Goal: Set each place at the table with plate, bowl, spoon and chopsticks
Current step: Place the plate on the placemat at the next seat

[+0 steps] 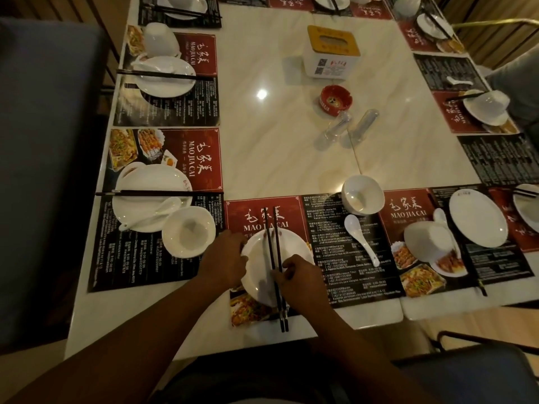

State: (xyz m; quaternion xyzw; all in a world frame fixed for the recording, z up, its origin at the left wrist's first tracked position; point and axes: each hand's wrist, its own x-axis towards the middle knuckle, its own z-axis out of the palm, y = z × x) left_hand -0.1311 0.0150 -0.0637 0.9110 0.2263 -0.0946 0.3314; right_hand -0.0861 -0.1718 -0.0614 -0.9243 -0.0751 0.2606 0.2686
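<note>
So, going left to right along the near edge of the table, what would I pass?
Upright bowl → left hand → chopsticks across a plate → right hand → spoon → upside-down bowl → bare plate.

The plate (256, 266), bowl (362, 198) and spoon (360, 234) are plain white. The chopsticks (275, 258) are near black. The placemat (350, 258) is red and black with white lettering and food photos. The worktop (277, 141) is cream, faintly veined; the ashtray (333, 100) is red.
</note>
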